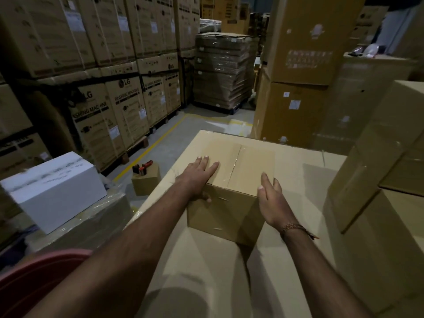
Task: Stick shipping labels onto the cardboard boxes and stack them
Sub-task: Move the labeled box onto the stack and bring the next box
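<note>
A small brown cardboard box (238,180) with a taped top seam sits on a large flat carton top (298,203) in front of me. My left hand (199,177) lies over the box's near left corner, fingers straight on the top and thumb down on the front face. My right hand (271,200) lies against the box's near right edge with straight fingers. No label shows on the box's top or front face.
A white box (55,191) sits on a wrapped pallet at left. On the floor, a small brown box (145,181) carries a red tape dispenser (143,168). Stacked cartons (376,191) rise at right. Tall washing-machine cartons (110,115) line the left aisle.
</note>
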`<state>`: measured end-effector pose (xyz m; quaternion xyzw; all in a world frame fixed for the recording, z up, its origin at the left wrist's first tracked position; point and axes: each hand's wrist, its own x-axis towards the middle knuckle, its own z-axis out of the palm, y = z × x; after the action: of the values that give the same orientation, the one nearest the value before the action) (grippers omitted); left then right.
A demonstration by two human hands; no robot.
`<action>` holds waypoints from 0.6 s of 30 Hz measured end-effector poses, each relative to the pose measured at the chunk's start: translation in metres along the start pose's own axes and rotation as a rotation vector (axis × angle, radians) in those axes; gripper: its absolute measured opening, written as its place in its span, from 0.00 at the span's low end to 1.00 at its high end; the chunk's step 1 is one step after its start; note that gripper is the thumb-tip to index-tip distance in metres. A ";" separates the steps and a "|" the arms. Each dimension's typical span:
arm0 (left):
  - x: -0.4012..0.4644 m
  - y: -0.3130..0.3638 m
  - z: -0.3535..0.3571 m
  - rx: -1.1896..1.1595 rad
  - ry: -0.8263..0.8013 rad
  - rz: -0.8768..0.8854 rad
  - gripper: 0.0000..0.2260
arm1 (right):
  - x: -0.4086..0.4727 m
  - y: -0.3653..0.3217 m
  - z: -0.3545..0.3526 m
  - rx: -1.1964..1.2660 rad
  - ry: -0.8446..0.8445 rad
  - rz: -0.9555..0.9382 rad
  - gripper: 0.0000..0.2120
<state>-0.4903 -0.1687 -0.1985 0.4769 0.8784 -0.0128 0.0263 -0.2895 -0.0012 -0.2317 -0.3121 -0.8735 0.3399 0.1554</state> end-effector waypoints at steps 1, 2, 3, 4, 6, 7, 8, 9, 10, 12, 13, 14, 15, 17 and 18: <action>0.005 -0.004 0.000 -0.003 0.001 0.001 0.59 | 0.005 -0.001 0.002 0.003 0.004 -0.001 0.27; 0.010 -0.008 0.000 -0.004 0.003 0.002 0.60 | 0.010 -0.002 0.004 0.004 0.006 0.000 0.27; 0.014 -0.011 0.001 -0.005 0.004 0.001 0.60 | 0.015 -0.004 0.005 0.003 0.007 0.002 0.27; 0.019 -0.014 0.001 -0.002 0.003 0.000 0.60 | 0.020 -0.004 0.007 0.002 0.009 0.001 0.27; 0.027 -0.018 0.000 0.007 0.001 -0.003 0.60 | 0.028 -0.006 0.008 0.000 0.009 -0.001 0.27; 0.030 -0.019 -0.001 0.011 -0.001 -0.004 0.60 | 0.031 -0.007 0.009 -0.002 0.007 0.002 0.27; 0.034 -0.021 -0.002 0.017 -0.003 -0.004 0.60 | 0.035 -0.007 0.009 -0.003 0.005 0.005 0.27; 0.037 -0.022 -0.003 0.024 -0.006 -0.003 0.60 | 0.038 -0.009 0.010 -0.003 0.004 0.007 0.27; 0.040 -0.024 -0.003 0.029 -0.008 -0.001 0.60 | 0.041 -0.009 0.010 -0.005 0.004 0.009 0.27; 0.046 -0.026 -0.004 0.030 -0.008 0.001 0.60 | 0.046 -0.011 0.011 -0.009 0.006 0.014 0.27; 0.048 -0.026 -0.004 0.032 -0.004 0.003 0.60 | 0.048 -0.012 0.010 -0.011 0.006 0.016 0.27; 0.049 -0.027 -0.004 0.036 -0.001 0.005 0.60 | 0.049 -0.012 0.010 -0.011 0.006 0.017 0.27; 0.050 -0.027 -0.003 0.037 0.001 0.006 0.60 | 0.050 -0.012 0.010 -0.011 0.006 0.019 0.27; 0.051 -0.028 -0.003 0.033 0.009 0.004 0.60 | 0.052 -0.012 0.010 -0.013 0.009 0.016 0.27; 0.051 -0.028 -0.003 0.034 0.012 0.004 0.60 | 0.053 -0.013 0.010 -0.016 0.011 0.015 0.27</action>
<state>-0.5422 -0.1409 -0.1988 0.4790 0.8773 -0.0248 0.0132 -0.3396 0.0208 -0.2270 -0.3217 -0.8729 0.3324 0.1550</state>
